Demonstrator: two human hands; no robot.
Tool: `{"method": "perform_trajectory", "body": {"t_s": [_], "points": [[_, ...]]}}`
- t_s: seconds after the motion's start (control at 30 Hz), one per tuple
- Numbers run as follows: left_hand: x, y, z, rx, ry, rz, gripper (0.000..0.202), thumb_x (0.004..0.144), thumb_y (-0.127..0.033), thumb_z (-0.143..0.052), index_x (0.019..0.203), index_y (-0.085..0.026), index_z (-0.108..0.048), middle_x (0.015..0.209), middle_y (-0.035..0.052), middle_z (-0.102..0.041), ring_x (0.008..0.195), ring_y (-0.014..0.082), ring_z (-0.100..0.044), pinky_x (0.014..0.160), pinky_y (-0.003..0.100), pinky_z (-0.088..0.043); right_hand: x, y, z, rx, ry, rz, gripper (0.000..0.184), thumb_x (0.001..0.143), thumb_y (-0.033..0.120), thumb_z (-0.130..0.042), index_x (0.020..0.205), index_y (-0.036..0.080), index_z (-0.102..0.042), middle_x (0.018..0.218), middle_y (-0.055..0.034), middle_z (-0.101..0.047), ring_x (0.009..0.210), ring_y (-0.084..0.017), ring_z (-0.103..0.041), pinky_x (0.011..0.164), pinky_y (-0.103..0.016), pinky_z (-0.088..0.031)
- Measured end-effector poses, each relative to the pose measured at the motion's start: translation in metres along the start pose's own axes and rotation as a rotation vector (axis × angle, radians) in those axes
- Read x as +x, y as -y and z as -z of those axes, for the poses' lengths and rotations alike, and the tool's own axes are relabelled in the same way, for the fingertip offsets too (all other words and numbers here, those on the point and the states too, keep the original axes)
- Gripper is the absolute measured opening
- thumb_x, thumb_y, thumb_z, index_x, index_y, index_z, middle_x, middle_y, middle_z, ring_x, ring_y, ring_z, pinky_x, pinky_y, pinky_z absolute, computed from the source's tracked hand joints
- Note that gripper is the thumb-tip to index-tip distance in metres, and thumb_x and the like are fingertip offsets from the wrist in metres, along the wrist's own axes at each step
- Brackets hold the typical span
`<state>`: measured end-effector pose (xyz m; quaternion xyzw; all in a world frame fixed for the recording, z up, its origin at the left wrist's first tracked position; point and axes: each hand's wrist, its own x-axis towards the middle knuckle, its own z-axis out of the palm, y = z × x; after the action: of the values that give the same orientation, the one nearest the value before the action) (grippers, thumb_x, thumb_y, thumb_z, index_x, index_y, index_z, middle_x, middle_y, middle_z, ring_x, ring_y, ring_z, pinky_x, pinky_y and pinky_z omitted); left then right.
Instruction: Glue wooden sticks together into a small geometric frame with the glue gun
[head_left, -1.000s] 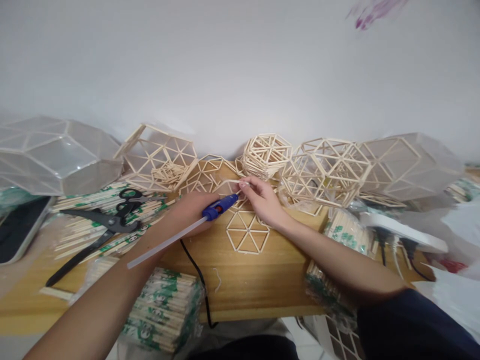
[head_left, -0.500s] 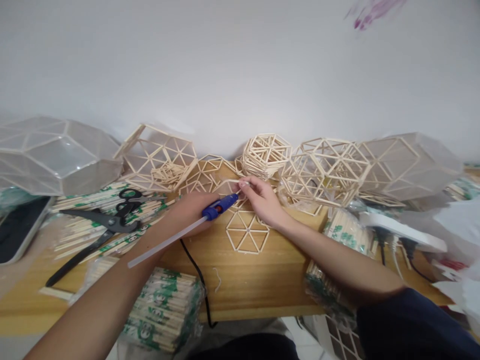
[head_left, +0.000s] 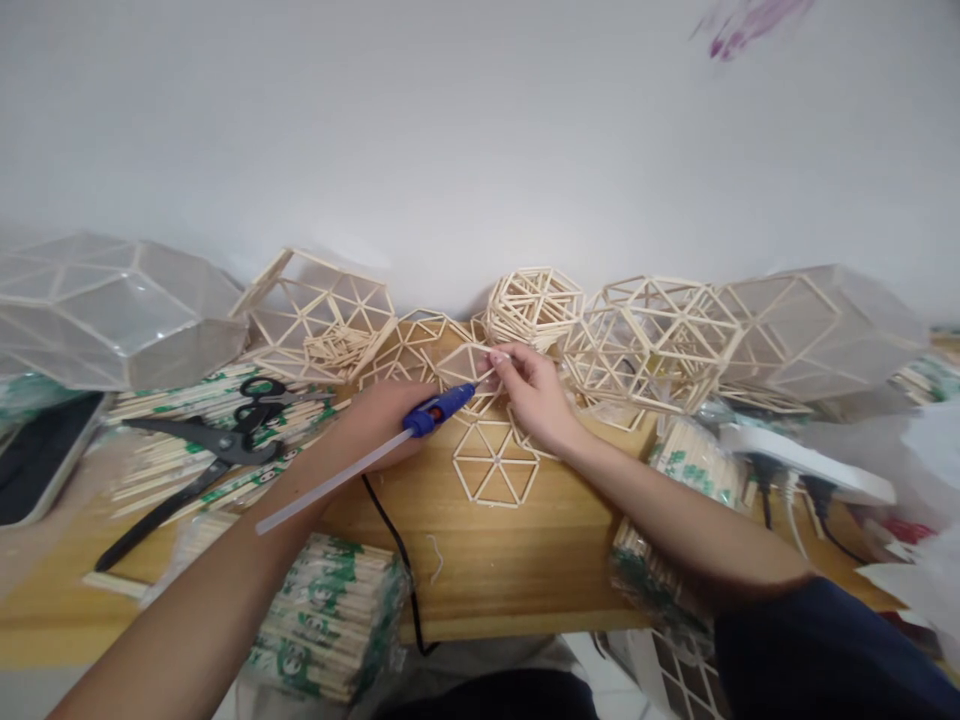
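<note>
My left hand (head_left: 382,415) is wrapped round a blue hot-glue gun (head_left: 439,408) with a clear glue stick (head_left: 330,483) sticking out of its back and a black cord (head_left: 390,545) running off the table. The nozzle points at a small hexagon frame of thin wooden sticks (head_left: 465,368). My right hand (head_left: 534,395) pinches the edge of that frame and holds it tilted up off the table. A second flat stick hexagon (head_left: 495,463) lies on the wooden tabletop (head_left: 487,570) just below both hands.
Finished stick polyhedra (head_left: 652,340) line the wall, some clear-covered (head_left: 112,310). Black shears and scissors (head_left: 202,440) lie on loose sticks at left. Wrapped chopstick packs (head_left: 330,615) sit at the front edge. A white power strip (head_left: 802,465) is at right, a dark tablet (head_left: 37,450) far left.
My right hand has lifted the small hexagon frame higher and tilted it up; the glue gun tip followed slightly upward. Everything else stays put.
</note>
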<state>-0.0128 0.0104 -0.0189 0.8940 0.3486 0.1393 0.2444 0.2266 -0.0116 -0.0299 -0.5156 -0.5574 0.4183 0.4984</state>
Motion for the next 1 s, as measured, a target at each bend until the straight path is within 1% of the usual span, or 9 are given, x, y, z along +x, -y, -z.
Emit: {"method": "perform_trajectory", "body": {"t_s": [0.23, 0.33, 0.43, 0.5, 0.63, 0.77, 0.87, 1.0], "points": [[-0.0003, 0.0024, -0.0005, -0.002, -0.024, -0.017, 0.008, 0.089, -0.024, -0.062, 0.092, -0.022, -0.069, 0.084, 0.0012, -0.074, 0.073, 0.0167, -0.064, 0.067, 0.026, -0.041, 0.0016, 0.0005, 0.0010, 0.013, 0.003, -0.016, 0.037, 0.094, 0.060, -0.065, 0.098, 0.023, -0.070, 0.096, -0.0054, -0.078, 0.084, -0.021, -0.068, 0.079, -0.035, -0.056], [-0.0005, 0.0036, -0.0013, 0.004, -0.033, -0.018, 0.004, 0.088, -0.024, -0.063, 0.086, -0.021, -0.066, 0.081, 0.0003, -0.072, 0.071, 0.0159, -0.062, 0.066, 0.026, -0.040, 0.0022, -0.0012, 0.0003, 0.066, 0.010, -0.054, 0.038, 0.092, 0.061, -0.067, 0.098, 0.024, -0.069, 0.095, -0.0052, -0.077, 0.081, -0.021, -0.068, 0.079, -0.036, -0.057], [-0.0005, 0.0024, -0.0005, -0.020, -0.024, -0.019, 0.008, 0.087, -0.025, -0.063, 0.080, -0.021, -0.061, 0.077, -0.0007, -0.069, 0.069, 0.0150, -0.060, 0.064, 0.026, -0.038, 0.0026, -0.0034, -0.0013, 0.147, 0.023, -0.108, 0.038, 0.088, 0.061, -0.070, 0.098, 0.025, -0.068, 0.094, -0.0048, -0.076, 0.079, -0.021, -0.068, 0.077, -0.037, -0.058], [-0.0005, 0.0012, 0.0001, -0.038, -0.026, -0.024, 0.009, 0.087, -0.026, -0.063, 0.080, -0.021, -0.060, 0.077, -0.0011, -0.068, 0.069, 0.0146, -0.059, 0.064, 0.026, -0.037, 0.0026, -0.0046, -0.0023, 0.174, 0.028, -0.132, 0.039, 0.087, 0.062, -0.071, 0.096, 0.025, -0.068, 0.090, -0.0038, -0.075, 0.077, -0.021, -0.068, 0.074, -0.037, -0.057], [-0.0007, 0.0013, -0.0002, -0.049, -0.038, -0.028, 0.009, 0.087, -0.024, -0.063, 0.080, -0.020, -0.059, 0.075, -0.0019, -0.066, 0.067, 0.0137, -0.058, 0.063, 0.025, -0.036, 0.0023, -0.0055, -0.0030, 0.148, 0.018, -0.148, 0.039, 0.087, 0.063, -0.070, 0.095, 0.025, -0.069, 0.078, -0.0011, -0.069, 0.071, -0.020, -0.063, 0.067, -0.033, -0.053], [-0.0008, 0.0019, -0.0009, -0.045, -0.049, -0.044, 0.009, 0.085, -0.023, -0.064, 0.079, -0.020, -0.058, 0.074, -0.0018, -0.064, 0.066, 0.0133, -0.057, 0.063, 0.025, -0.037, 0.0026, -0.0058, -0.0029, 0.207, 0.009, -0.176, 0.036, 0.087, 0.060, -0.073, 0.094, 0.025, -0.070, 0.076, 0.0001, -0.067, 0.070, -0.019, -0.063, 0.067, -0.032, -0.052], [-0.0007, -0.0001, 0.0000, -0.019, -0.092, -0.060, 0.007, 0.086, -0.022, -0.063, 0.080, -0.020, -0.060, 0.074, -0.0013, -0.064, 0.066, 0.0135, -0.057, 0.064, 0.025, -0.038, 0.0032, -0.0063, -0.0033, 0.236, -0.021, -0.191, 0.036, 0.085, 0.059, -0.075, 0.093, 0.025, -0.071, 0.081, -0.0005, -0.070, 0.074, -0.019, -0.064, 0.068, -0.032, -0.053], [-0.0010, -0.0020, 0.0020, 0.001, -0.226, -0.063, 0.013, 0.089, -0.026, -0.063, 0.078, -0.020, -0.059, 0.070, -0.0020, -0.061, 0.064, 0.0125, -0.054, 0.062, 0.025, -0.038, 0.0036, -0.0063, -0.0044, 0.322, -0.049, -0.230, 0.037, 0.078, 0.058, -0.082, 0.090, 0.024, -0.073, 0.085, -0.0005, -0.071, 0.076, -0.018, -0.063, 0.072, -0.031, -0.053]]}}
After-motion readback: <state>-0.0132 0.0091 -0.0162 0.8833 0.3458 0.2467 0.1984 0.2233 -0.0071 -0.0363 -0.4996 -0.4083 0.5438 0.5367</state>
